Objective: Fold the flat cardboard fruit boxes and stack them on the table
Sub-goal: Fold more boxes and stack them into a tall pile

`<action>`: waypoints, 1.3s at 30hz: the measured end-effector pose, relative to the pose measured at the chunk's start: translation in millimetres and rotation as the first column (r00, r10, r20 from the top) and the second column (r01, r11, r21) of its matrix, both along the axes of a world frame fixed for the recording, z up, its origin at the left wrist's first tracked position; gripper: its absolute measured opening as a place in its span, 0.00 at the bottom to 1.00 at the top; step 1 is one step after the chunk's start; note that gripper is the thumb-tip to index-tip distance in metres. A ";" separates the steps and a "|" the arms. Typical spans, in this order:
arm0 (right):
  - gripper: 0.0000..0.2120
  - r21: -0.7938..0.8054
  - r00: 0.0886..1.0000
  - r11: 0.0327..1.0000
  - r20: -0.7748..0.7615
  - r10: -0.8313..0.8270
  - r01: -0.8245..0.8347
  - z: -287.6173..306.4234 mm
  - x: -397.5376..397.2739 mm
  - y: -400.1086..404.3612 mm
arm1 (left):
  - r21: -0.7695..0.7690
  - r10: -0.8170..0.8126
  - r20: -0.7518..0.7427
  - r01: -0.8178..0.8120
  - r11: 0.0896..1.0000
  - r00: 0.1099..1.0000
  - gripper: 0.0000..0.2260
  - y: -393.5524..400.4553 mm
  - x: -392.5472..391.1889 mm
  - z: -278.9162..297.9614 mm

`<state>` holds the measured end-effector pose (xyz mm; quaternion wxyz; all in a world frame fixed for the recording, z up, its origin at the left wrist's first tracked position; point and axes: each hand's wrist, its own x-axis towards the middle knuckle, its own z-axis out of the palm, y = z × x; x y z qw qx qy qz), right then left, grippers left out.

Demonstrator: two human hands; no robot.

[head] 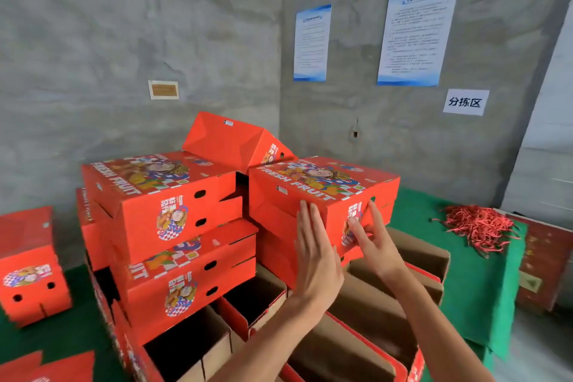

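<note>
Both hands press a folded box (322, 192) onto the right stack: the left hand (316, 260) lies flat with straight fingers against its front, and the right hand (372, 239) touches its corner, fingers loosely spread. Several folded boxes (164, 205) already stand on the worktop (477, 273); open trays (372, 313) wait below, so work seems left.

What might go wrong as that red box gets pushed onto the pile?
The top box, pressed by the left hand and right hand, sits on uneven boxes over open cartons, so it may tip. The tilted box behind could slide off.
</note>
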<state>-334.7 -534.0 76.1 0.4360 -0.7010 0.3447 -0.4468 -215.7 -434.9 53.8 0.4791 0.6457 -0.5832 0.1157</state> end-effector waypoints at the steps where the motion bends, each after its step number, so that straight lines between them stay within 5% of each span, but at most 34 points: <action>1: 0.40 -0.014 0.998 1.000 -0.056 -0.009 0.008 -0.5 5.8 -3.7 | 0.016 0.008 0.008 -0.008 1.000 1.000 0.46 -3.5 8.8 -1.5; 7: 0.26 -0.094 0.991 0.995 -0.132 -0.034 0.022 1.4 32.9 7.4 | 0.112 0.005 -0.122 0.008 0.994 0.992 0.48 -11.1 32.5 -5.2; 13: 0.07 -0.380 0.988 0.912 0.077 -0.133 0.152 -3.7 79.8 67.1 | -0.013 -0.032 -0.138 0.030 0.999 0.990 0.27 40.8 53.4 5.8; 20: 0.06 -0.392 0.966 0.915 0.188 0.178 -0.093 -19.4 178.7 190.1 | -0.107 0.195 -0.159 -0.214 0.971 0.968 0.15 180.3 133.8 4.9; 25: 0.07 -0.262 0.907 0.897 0.138 0.399 -0.355 -71.9 242.6 302.4 | -0.059 0.431 -0.226 -0.454 0.889 0.873 0.12 320.4 197.6 -51.1; 28: 0.09 -0.161 0.874 0.860 -0.048 0.484 -0.485 -118.5 274.2 360.0 | 0.155 0.618 -0.214 -0.598 0.786 0.757 0.14 401.2 234.0 -102.0; 30: 0.11 -0.141 0.803 0.799 -0.242 0.545 -0.585 -149.5 291.8 392.4 | 0.386 0.690 -0.080 -0.616 0.687 0.719 0.19 448.4 254.6 -132.4; 34: 0.23 -0.010 0.444 0.660 -0.748 0.493 -0.751 -220.5 305.8 437.6 | 0.813 0.750 0.191 -0.531 0.241 0.633 0.34 531.7 285.6 -190.4; 36: 0.26 0.063 0.326 0.683 -0.845 0.425 -0.727 -247.7 302.3 449.3 | 0.863 0.757 0.291 -0.502 0.056 0.585 0.45 569.3 298.1 -214.1; 39: 0.27 0.058 0.379 0.810 -0.862 0.335 -0.584 -268.3 291.1 461.0 | 0.804 0.750 0.363 -0.592 0.047 0.553 0.53 615.5 306.1 -239.4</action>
